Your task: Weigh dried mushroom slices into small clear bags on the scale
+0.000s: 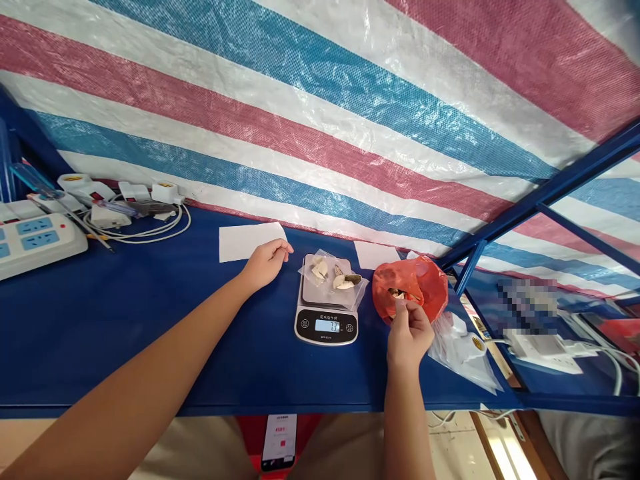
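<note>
A kitchen scale (327, 325) with a lit display stands on the blue table. On its pan lies a clear plastic bag (326, 291), and on that are several cream and brown dried pieces (345, 280). My left hand (266, 264) rests left of the scale, over the edge of a white paper, its fingers curled together and nothing visible in them. To the scale's right, my right hand (410, 331) pinches at the mouth of a red plastic bag (433, 283). More dried pieces (397, 293) show inside; what its fingertips grip is hidden.
White paper sheets (237, 243) lie behind. At the far left are a power strip (43, 243), plugs and cables (145, 233). Clear bags with a white plug (470, 348) sit at the right, beside a blue metal frame (470, 267). A phone (279, 440) is below the table edge.
</note>
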The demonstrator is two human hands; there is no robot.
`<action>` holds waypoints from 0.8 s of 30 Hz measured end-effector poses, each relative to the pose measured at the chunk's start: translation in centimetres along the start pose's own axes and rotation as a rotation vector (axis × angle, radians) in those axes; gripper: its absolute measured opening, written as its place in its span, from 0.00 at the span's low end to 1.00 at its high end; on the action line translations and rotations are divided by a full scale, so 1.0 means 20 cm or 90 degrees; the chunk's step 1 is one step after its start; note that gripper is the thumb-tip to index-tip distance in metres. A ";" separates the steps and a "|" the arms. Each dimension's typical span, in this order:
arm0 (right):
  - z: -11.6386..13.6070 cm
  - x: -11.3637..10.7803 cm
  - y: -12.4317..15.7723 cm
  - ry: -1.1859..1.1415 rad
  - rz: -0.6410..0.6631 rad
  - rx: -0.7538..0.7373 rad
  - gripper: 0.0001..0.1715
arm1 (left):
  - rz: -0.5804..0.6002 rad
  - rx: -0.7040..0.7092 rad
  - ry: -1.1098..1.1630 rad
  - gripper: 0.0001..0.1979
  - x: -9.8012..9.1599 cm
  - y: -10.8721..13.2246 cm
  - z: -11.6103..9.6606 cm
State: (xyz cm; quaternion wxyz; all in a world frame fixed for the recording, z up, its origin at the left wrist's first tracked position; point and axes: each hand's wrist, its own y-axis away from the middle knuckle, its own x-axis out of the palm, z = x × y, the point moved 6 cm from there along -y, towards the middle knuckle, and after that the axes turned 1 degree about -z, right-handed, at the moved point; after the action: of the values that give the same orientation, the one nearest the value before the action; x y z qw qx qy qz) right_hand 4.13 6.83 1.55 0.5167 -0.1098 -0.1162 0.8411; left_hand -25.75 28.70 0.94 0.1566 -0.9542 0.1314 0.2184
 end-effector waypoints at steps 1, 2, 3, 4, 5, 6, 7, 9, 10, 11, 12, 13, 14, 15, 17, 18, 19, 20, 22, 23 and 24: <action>0.00 0.00 0.00 -0.002 0.001 -0.004 0.23 | 0.000 0.000 0.000 0.14 0.00 0.00 0.00; 0.00 0.00 0.00 -0.003 0.002 -0.009 0.23 | -0.001 0.000 0.000 0.14 0.00 0.00 0.00; 0.00 0.00 0.00 -0.003 0.004 -0.012 0.23 | -0.002 -0.002 0.000 0.14 0.00 0.00 0.00; 0.00 0.00 0.00 -0.002 0.005 -0.014 0.23 | -0.001 -0.003 0.000 0.14 0.00 0.00 0.00; 0.01 0.00 0.00 0.001 0.007 -0.015 0.22 | -0.001 -0.005 0.001 0.14 0.00 0.00 0.00; 0.01 0.00 0.00 0.003 0.009 -0.015 0.22 | 0.000 -0.007 0.001 0.14 0.00 0.00 0.00; 0.01 0.01 0.00 0.004 0.010 -0.015 0.22 | 0.001 -0.008 0.002 0.14 0.00 0.00 0.00; 0.02 0.01 0.00 0.004 0.009 -0.018 0.22 | 0.004 -0.011 0.003 0.14 0.00 0.00 0.00; 0.02 0.01 0.01 0.005 0.009 -0.021 0.22 | 0.005 -0.012 0.003 0.15 0.00 0.00 0.00; 0.03 0.01 0.01 0.007 0.009 -0.023 0.21 | 0.006 -0.013 0.004 0.15 0.00 0.00 0.00; 0.03 0.01 0.01 0.011 0.008 -0.028 0.21 | 0.006 -0.014 0.004 0.15 0.00 0.00 0.00; 0.04 0.01 0.01 0.016 0.011 -0.035 0.21 | 0.007 -0.016 0.003 0.15 0.00 0.00 -0.01; 0.04 0.01 0.01 0.021 0.022 -0.049 0.21 | 0.007 -0.017 0.003 0.15 0.00 0.00 -0.01; 0.06 0.02 0.01 0.028 0.044 -0.074 0.21 | 0.007 -0.018 0.002 0.15 0.00 0.00 -0.01; 0.10 0.05 0.03 0.048 0.122 -0.153 0.20 | 0.006 -0.015 0.001 0.14 0.00 0.00 -0.02; 0.12 0.07 0.04 0.062 0.170 -0.198 0.19 | 0.006 -0.012 0.000 0.14 0.00 0.01 -0.02; 0.14 0.09 0.05 0.077 0.219 -0.239 0.19 | 0.005 -0.009 -0.001 0.14 0.00 0.01 -0.02; 0.16 0.12 0.07 0.094 0.263 -0.271 0.19 | 0.006 -0.006 -0.001 0.14 0.00 0.00 -0.02; 0.18 0.16 0.09 0.121 0.330 -0.299 0.21 | 0.007 -0.002 -0.002 0.14 0.00 0.00 -0.01; 0.18 0.19 0.11 0.131 0.361 -0.302 0.21 | 0.007 -0.001 -0.003 0.14 0.00 0.00 -0.01; 0.19 0.21 0.12 0.141 0.389 -0.300 0.21 | 0.008 0.000 -0.004 0.14 0.00 0.00 -0.01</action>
State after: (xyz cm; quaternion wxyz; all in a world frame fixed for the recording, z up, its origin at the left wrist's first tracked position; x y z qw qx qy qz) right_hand -0.92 9.32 4.05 0.2129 -0.3448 -0.2117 0.8894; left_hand -25.64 28.51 1.11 0.1554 -0.9528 0.1367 0.2222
